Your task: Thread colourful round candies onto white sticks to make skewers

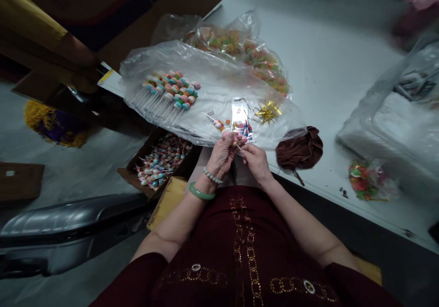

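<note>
At the table's near edge my left hand pinches a wrapped candy skewer with round pastel pieces. Close beside it, my right hand has its fingers closed on a thin white stick. The two hands nearly touch. Just beyond them, a printed wrapper packet and a bunch of gold twist ties lie on a clear plastic sheet. Several finished-looking candy skewers are piled on the sheet's left side, sticks pointing toward me.
Bags of gummy candy lie behind the sheet. A brown cloth sits right of my hands, near a small candy bag. A large plastic bag stands far right. Below left is a box of skewers.
</note>
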Demonstrator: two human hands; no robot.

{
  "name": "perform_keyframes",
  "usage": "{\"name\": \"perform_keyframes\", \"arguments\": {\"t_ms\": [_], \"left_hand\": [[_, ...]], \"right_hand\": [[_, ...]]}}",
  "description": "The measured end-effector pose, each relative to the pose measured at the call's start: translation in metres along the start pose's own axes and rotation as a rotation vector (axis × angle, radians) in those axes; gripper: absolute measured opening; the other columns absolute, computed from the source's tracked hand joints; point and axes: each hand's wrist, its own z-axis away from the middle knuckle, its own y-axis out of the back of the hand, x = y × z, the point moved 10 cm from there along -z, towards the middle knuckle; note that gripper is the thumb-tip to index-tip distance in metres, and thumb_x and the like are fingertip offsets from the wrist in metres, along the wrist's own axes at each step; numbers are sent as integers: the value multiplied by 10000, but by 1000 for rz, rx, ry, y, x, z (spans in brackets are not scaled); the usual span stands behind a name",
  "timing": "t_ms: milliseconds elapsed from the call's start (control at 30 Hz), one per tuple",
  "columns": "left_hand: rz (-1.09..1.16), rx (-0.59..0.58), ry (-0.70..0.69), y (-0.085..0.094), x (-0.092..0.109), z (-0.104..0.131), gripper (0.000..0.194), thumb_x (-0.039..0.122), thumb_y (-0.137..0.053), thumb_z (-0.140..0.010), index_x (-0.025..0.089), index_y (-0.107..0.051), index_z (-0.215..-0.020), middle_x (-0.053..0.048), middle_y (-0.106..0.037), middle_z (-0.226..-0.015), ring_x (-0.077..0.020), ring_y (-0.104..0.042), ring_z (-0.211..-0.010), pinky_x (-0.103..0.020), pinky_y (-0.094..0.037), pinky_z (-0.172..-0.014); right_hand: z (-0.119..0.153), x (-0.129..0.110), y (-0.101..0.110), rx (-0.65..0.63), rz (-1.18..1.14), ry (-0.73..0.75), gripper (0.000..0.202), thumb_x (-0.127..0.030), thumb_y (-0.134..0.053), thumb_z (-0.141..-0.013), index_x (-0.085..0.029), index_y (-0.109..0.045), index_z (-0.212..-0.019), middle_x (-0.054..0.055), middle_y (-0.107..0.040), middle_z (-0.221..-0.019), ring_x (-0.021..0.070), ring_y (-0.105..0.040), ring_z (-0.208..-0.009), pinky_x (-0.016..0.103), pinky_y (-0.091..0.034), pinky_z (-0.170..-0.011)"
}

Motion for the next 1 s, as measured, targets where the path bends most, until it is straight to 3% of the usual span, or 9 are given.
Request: {"name": "perform_keyframes", "arguments": {"t_ms": [67,133,233,367,500,700,833,933,1000], "left_hand": [[8,-16,16,0,1,0,311,352,-790,-734,117,-635,-864,-32,-680,-775,-163,-707,-765,-271,-559,-760],[12,-11,59,2,2,0,340,413,-759,-760,121,-637,-886,-42,-680,-779,-178,-709,-781,-292,-567,-761],[-10,34,87,9,6,-4,342,445,-723,-787,126,-632,-868,-60,-688,-803,-187,-707,-778,-304,-571,-741],[-50,40,10,11,13,-7,270,364,-735,-792,124,-627,-855,-50,-685,-800,-160,-698,-761,-265,-562,-722],[-77,69,10,15,11,-7,255,375,-671,-845,124,-630,-859,-63,-693,-803,-167,-704,-782,-291,-572,-760],[-87,153,4,24,21,-6,283,412,-662,-846,133,-619,-861,-75,-690,-790,-210,-709,-850,-354,-572,-809],[-127,72,-66,13,19,-2,354,464,-737,-764,134,-637,-842,-56,-681,-777,-178,-693,-799,-320,-559,-800],[-146,-15,-99,1,8,0,394,496,-759,-722,133,-646,-827,-35,-676,-776,-124,-651,-724,-253,-536,-731],[-136,-14,-60,0,-3,1,413,511,-755,-717,126,-649,-824,-28,-670,-759,-97,-606,-662,-211,-501,-647]], "right_hand": [[-2,16,-19,-150,-340,-224,156,-328,-626,-715,-205,-532,-703,-82,-395,-468,60,-258,-377,201,-188,-387],[1,22,-30,-240,-549,-348,202,-311,-685,-653,-195,-530,-708,-107,-366,-453,30,-181,-352,181,-111,-358],[3,27,-24,-216,-611,-378,230,-266,-740,-585,-166,-559,-686,-105,-379,-466,7,-194,-366,147,-92,-349],[6,28,-20,-189,-572,-392,222,-269,-753,-602,-154,-583,-686,-105,-359,-475,2,-197,-377,131,-96,-343],[6,20,-25,-266,-623,-392,227,-246,-762,-589,-158,-582,-697,-95,-391,-513,1,-202,-390,128,-108,-346],[3,27,-12,-167,-503,-384,244,-274,-753,-559,-164,-580,-692,-91,-411,-514,4,-218,-378,153,-87,-361],[0,25,-13,-142,-415,-325,232,-337,-721,-604,-184,-560,-673,-101,-357,-478,28,-217,-383,186,-102,-383],[-4,12,-14,-100,-348,-180,221,-345,-675,-642,-196,-514,-619,-85,-369,-496,50,-270,-426,205,-175,-418],[-6,4,-11,-39,-270,-79,196,-334,-634,-677,-199,-509,-612,-72,-394,-515,68,-318,-465,217,-230,-455]]}}
